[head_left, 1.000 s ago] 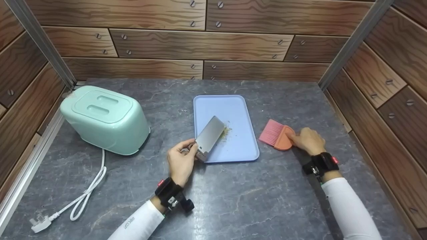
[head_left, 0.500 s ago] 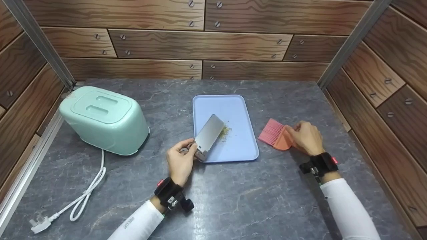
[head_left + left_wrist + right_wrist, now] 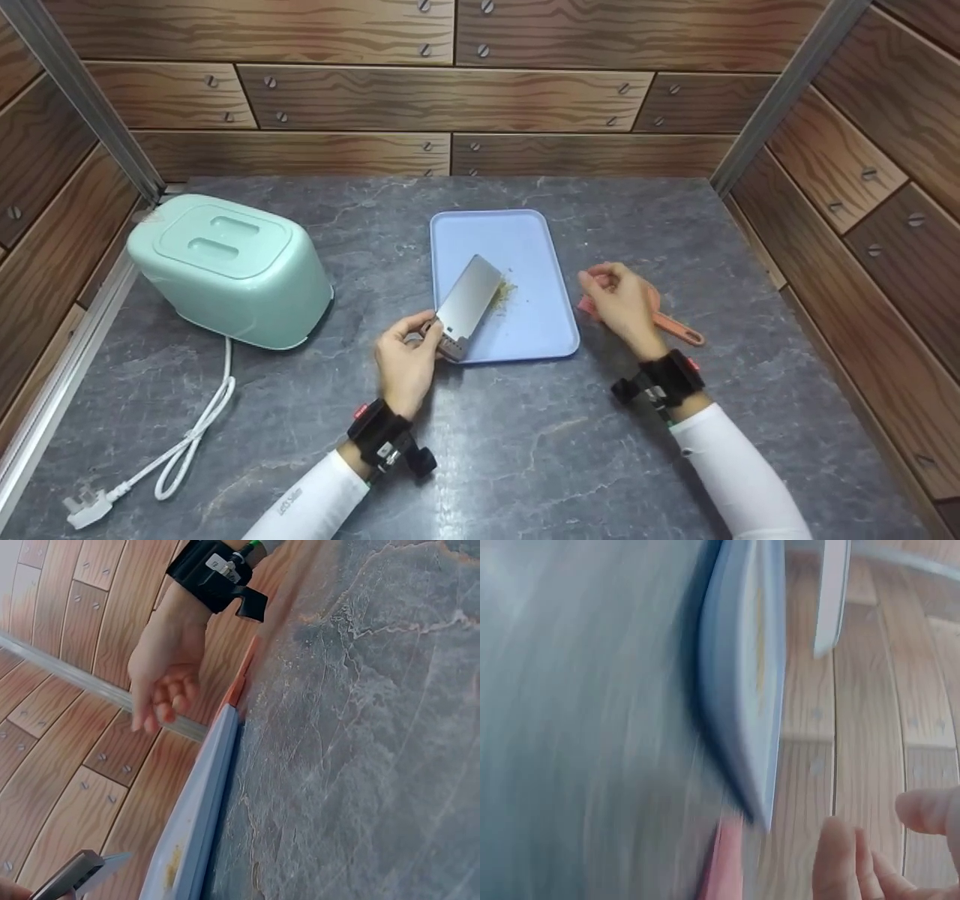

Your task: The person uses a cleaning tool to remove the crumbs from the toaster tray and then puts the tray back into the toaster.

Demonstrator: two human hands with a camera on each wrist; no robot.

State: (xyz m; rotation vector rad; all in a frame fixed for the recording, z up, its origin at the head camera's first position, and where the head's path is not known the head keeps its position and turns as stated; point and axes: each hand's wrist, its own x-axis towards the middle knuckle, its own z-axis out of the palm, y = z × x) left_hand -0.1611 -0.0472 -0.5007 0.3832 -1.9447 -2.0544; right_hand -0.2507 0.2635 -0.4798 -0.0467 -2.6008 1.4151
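Note:
My left hand (image 3: pixel 405 364) pinches the near end of a scraper (image 3: pixel 471 292) with a rectangular metal blade. The blade slants over the blue tray (image 3: pixel 525 232), beside a small heap of yellowish-green crumbs (image 3: pixel 504 291). My right hand (image 3: pixel 626 307) hovers with loosely bent fingers over a pastry brush that has pink bristles and an orange handle (image 3: pixel 679 328). It partly hides the brush head. In the left wrist view, the right hand (image 3: pixel 169 667) is raised above the brush and holds nothing. The right wrist view shows its fingers (image 3: pixel 836 862) apart from the pink bristles (image 3: pixel 725 862).
A mint-green toaster (image 3: pixel 225 277) stands on the left of the grey marbled table (image 3: pixel 525 442). Its white cord (image 3: pixel 199 435) runs toward the front left, ending in a plug (image 3: pixel 88 510). Wood-patterned walls (image 3: pixel 337 97) enclose the back and sides.
My right hand has let go of the brush handle and moved left over the brush head. The brush stays lying beside the tray. My left hand and the scraper keep their place.

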